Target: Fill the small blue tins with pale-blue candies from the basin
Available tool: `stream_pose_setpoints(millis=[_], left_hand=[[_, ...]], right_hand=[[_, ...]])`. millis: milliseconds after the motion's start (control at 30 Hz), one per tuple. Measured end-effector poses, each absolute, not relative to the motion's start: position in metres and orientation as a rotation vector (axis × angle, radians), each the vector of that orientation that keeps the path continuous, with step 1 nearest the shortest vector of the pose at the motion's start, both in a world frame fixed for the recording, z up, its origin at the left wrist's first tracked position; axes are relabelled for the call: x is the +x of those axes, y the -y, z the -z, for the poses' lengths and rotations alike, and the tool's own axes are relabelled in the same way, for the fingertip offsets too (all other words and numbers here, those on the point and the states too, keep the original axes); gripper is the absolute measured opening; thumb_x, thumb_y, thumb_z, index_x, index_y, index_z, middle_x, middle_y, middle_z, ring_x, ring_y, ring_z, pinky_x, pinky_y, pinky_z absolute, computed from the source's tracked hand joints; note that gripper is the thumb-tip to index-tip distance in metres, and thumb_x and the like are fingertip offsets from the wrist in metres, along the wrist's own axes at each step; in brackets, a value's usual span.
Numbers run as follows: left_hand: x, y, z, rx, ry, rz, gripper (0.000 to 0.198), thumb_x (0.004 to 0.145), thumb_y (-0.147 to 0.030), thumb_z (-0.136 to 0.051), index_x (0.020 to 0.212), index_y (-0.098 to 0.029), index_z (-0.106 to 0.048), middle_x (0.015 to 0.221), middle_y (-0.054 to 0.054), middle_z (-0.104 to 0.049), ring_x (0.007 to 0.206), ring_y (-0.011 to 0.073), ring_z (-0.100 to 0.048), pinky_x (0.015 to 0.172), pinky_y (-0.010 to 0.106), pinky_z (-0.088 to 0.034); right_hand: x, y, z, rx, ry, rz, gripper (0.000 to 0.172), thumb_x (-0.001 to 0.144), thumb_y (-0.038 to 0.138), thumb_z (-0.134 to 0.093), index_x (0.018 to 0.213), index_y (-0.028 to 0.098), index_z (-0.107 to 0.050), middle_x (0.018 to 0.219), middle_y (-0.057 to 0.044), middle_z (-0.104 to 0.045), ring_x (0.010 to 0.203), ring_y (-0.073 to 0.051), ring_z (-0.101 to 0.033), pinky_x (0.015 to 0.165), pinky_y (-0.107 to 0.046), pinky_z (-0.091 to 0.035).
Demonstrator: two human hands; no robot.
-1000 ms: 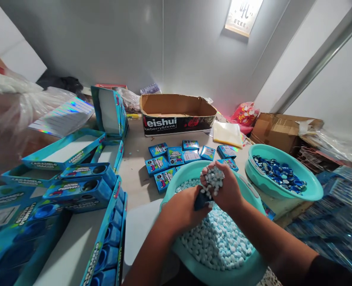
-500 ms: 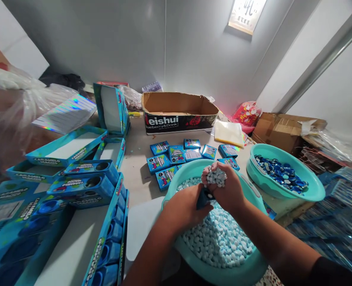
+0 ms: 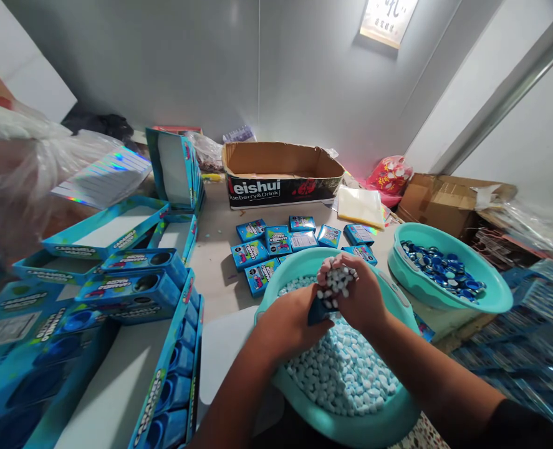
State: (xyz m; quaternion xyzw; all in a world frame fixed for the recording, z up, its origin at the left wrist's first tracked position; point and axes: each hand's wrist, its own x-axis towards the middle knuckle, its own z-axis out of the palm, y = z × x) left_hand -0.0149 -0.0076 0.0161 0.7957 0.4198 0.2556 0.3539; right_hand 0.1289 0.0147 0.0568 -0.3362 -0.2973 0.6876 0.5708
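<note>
Above a turquoise basin [image 3: 351,433] full of small pale candies [image 3: 351,380], both of my hands work close together. My left hand [image 3: 295,324] is wrapped round a small dark blue container [image 3: 320,310], most of it hidden by the fingers. My right hand [image 3: 363,293] is cupped and tipped over the container's mouth. A heap of candies [image 3: 338,279] lies in its palm, and some spill down onto the container. Just beyond the basin, several small blue packs [image 3: 277,240] lie on the table.
A second turquoise basin [image 3: 498,293] on the right holds shiny blue round pieces [image 3: 444,268]. Blue display trays [image 3: 148,411] with more containers crowd the left. At the back stand an open cardboard box [image 3: 280,193] and a stack of clear sleeves [image 3: 360,207].
My right hand has tipped further, and candies now pour from its palm over the container's mouth. My left hand keeps its hold in nearly the same spot.
</note>
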Motion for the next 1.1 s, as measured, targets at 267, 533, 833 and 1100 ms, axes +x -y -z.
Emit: stream_pose_setpoints(millis=[267, 533, 833, 1100], left_hand=[[-0.017, 0.009, -0.017, 2.046, -1.052, -0.694, 0.045, 0.081, -0.03, -0.067, 0.124, -0.028, -0.055, 0.124, 0.0, -0.063, 0.111, 0.0268, -0.06, 0.086, 0.037, -0.046], [-0.018, 0.006, -0.018, 2.046, -1.043, -0.672, 0.031, 0.081, -0.03, -0.063, 0.111, -0.024, -0.06, 0.114, 0.0, -0.066, 0.104, 0.0251, -0.061, 0.081, 0.034, -0.045], [-0.015, 0.008, -0.019, 2.073, -1.214, -0.527, 0.037, 0.081, -0.039, -0.062, 0.115, -0.025, -0.061, 0.112, 0.004, -0.068, 0.101, 0.0307, -0.063, 0.076, 0.039, -0.047], [-0.017, 0.01, -0.018, 2.009, -1.205, -0.721, 0.025, 0.081, -0.034, -0.064, 0.103, -0.024, -0.063, 0.102, 0.0, -0.066, 0.093, 0.022, -0.06, 0.076, 0.032, -0.044]], right_hand=[[0.129, -0.014, -0.059, -0.789, 0.692, -1.64, 0.029, 0.071, 0.034, -0.068, 0.052, 0.018, -0.052, 0.065, -0.002, -0.061, 0.066, -0.017, -0.06, 0.069, -0.031, -0.052], [0.133, -0.013, -0.057, -0.763, 0.807, -1.661, 0.038, 0.077, 0.038, -0.066, 0.05, 0.019, -0.048, 0.061, -0.004, -0.063, 0.062, -0.018, -0.06, 0.066, -0.031, -0.051], [0.136, -0.011, -0.053, -0.71, 1.244, -1.534, 0.048, 0.092, 0.053, -0.052, 0.059, 0.019, -0.058, 0.074, -0.007, -0.069, 0.085, -0.023, -0.066, 0.084, -0.036, -0.05], [0.182, -0.016, -0.061, -1.042, 1.902, -0.654, 0.021, 0.094, 0.034, -0.059, 0.082, 0.018, -0.066, 0.087, -0.004, -0.066, 0.085, -0.017, -0.061, 0.079, -0.03, -0.047]])
